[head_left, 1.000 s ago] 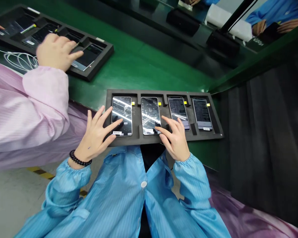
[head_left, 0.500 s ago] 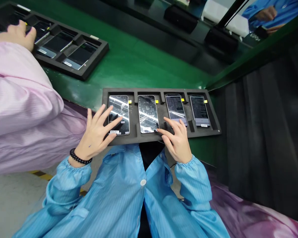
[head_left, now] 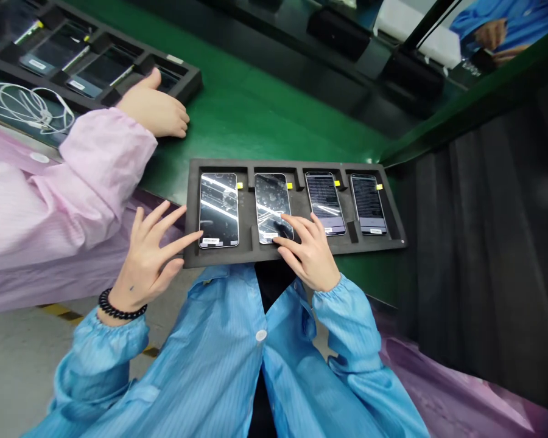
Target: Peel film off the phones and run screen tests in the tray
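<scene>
A black foam tray (head_left: 247, 240) lies before me with several phones in its compartments. At its left end is a dark-screened phone (head_left: 219, 207); my left hand (head_left: 150, 258), fingers spread, has its index fingertip at that phone's lower left edge. My right hand (head_left: 311, 252) holds nothing, its fingers apart, and its index fingertip is at the lower part of the second phone (head_left: 271, 198), near a white label. The third phone (head_left: 323, 198) and the rightmost phone (head_left: 368, 198) show lines of text on lit screens. Yellow tabs stick out beside the phones.
To the left, a co-worker's hand (head_left: 158, 109) in a pink sleeve rests over another phone tray (head_left: 189, 85). A coiled white cable (head_left: 41, 112) lies by it. Both trays are on a green table (head_left: 256, 115). A dark curtain (head_left: 479, 255) hangs at the right.
My left hand has drawn back leftward from over the first phone. My right hand has shifted left onto the second phone. The co-worker's hand has moved right along the other tray, uncovering the cable.
</scene>
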Available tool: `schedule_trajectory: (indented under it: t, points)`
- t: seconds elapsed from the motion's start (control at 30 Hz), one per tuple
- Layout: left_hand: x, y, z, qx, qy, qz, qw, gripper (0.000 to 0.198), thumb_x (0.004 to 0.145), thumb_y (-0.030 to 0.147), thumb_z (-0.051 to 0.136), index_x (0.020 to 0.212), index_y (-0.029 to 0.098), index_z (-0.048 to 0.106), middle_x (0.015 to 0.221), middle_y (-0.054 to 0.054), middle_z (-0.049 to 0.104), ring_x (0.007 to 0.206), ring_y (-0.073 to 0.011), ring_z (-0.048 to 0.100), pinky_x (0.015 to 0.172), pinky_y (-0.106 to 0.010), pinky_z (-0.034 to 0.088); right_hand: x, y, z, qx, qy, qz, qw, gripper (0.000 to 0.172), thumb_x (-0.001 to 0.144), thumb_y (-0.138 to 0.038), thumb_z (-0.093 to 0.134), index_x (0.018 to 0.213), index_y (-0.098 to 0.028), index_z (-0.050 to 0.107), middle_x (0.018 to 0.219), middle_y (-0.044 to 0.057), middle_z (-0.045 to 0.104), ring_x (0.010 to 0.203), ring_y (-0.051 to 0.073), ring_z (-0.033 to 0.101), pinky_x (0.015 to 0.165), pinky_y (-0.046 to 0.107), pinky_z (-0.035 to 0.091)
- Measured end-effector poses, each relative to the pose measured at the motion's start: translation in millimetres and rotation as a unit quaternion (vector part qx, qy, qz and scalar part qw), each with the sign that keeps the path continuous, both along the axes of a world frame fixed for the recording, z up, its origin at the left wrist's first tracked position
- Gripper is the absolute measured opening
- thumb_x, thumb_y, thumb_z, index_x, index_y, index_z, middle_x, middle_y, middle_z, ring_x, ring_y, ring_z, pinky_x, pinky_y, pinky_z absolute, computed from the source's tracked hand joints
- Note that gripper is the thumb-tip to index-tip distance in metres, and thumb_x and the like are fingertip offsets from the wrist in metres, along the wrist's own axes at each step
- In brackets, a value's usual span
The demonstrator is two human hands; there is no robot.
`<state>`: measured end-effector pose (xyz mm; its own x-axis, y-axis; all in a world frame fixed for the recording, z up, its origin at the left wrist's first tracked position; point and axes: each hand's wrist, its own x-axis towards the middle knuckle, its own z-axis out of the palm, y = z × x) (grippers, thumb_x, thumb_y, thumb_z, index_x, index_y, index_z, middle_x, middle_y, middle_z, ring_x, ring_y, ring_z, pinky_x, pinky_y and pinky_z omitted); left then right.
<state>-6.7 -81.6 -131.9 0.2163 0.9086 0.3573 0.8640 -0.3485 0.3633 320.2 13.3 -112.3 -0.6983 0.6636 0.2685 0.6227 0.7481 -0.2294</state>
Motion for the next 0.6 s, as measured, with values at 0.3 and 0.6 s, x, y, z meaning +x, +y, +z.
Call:
schedule_trajectory:
  t: [0.3,0.6]
  points:
    - [-8,-8,-4.6,0.034,-0.018,-0.012,0.999,0.052,0.103,0.048,0.029,0.119,0.024,0.073,0.163,-0.004,0.033,0.152,-0.0347,0.028,0.127,-0.064,0.012,-19,8,4.4,0.004,0.027,0.054,0.998,0.031,0.103,-0.035,0.048,0.107,-0.025,0.077,0.145,0.009,0.059,0.129,0.025,0.054,0.121,0.055,0.03]
    - [-5,-6,-6.1,0.035,-0.018,-0.033,0.999,0.048,0.103,0.045,0.031,0.118,0.026,0.073,0.163,-0.004,0.034,0.153,-0.033,0.027,0.126,-0.064,0.013,-38,6,7.5,0.019,0.041,0.077,0.996,0.033,0.103,-0.038,0.047,0.112,-0.025,0.076,0.146,0.009,0.058,0.13,0.026,0.053,0.122,0.054,0.03]
